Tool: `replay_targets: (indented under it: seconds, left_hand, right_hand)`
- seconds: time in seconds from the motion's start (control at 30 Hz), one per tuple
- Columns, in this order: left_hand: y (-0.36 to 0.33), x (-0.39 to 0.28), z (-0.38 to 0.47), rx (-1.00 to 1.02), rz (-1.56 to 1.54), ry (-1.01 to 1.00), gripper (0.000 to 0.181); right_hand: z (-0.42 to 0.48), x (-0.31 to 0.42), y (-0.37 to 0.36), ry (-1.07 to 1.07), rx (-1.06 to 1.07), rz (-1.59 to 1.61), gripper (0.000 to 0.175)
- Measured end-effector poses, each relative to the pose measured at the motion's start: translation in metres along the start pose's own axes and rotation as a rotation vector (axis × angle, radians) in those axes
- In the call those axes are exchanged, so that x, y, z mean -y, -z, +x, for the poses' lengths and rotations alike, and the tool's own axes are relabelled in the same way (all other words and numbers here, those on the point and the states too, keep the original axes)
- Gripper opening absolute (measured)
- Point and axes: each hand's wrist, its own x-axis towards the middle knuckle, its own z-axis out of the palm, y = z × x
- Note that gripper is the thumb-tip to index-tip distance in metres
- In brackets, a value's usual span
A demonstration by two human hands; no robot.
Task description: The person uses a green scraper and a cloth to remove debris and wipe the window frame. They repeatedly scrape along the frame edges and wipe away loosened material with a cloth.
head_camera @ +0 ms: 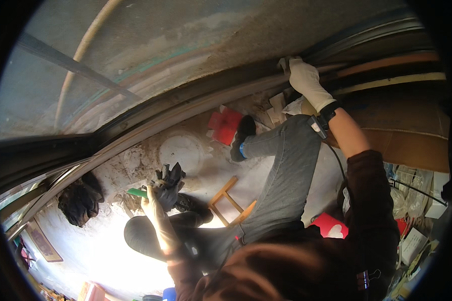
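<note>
My left hand (pixel 153 205), in a pale glove, grips a flat green object (pixel 137 192); its kind is unclear. Just beyond the fingers is a crumpled dark grey bundle (pixel 167 186), like cloth or gloves; whether I hold it too cannot be told. My right hand (pixel 303 77), also in a pale glove, reaches up to the dark metal frame (pixel 211 84) below a large dusty pane (pixel 165 34). Its fingertips touch the frame's edge and look grey; whether they pinch something is hidden. A dark band and a small cabled device are at the right wrist.
A wooden stool (pixel 226 199) stands between my legs. Red pieces (pixel 224 125) and torn card lie by my shoe. A black bag (pixel 82 199) is at the left under the frame. At the right are a large cardboard box (pixel 406 150), wrapped goods and a white box (pixel 414 246).
</note>
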Motion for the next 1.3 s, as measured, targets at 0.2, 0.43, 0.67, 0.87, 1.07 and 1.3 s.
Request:
replay_targets:
  seconds: [0.2, 0.43, 0.67, 0.87, 1.07, 1.3]
  left_hand:
    - [0.001, -0.003, -0.001, 0.001, 0.031, 0.027, 0.026]
    - [0.001, -0.01, -0.009, 0.009, -0.046, 0.039, 0.029]
    - [-0.004, -0.023, -0.022, 0.098, -0.025, 0.038, 0.029]
    - [-0.013, -0.021, -0.02, 0.157, -0.045, 0.074, 0.022]
    - [-0.009, -0.015, -0.015, 0.027, 0.068, 0.03, 0.022]
    - [-0.007, -0.017, -0.018, 0.053, 0.036, 0.051, 0.023]
  right_hand:
    - [0.021, 0.012, 0.006, -0.12, 0.143, 0.026, 0.033]
    - [0.042, 0.012, 0.013, 0.012, 0.374, -0.395, 0.029]
    - [0.041, -0.009, -0.005, 0.161, 0.159, 0.093, 0.028]
    - [0.007, 0.044, 0.01, 0.1, 0.047, 0.283, 0.047]
    - [-0.019, 0.088, 0.005, 0.136, 0.04, 0.299, 0.028]
    - [-0.022, 0.053, -0.009, 0.202, -0.285, 0.541, 0.03]
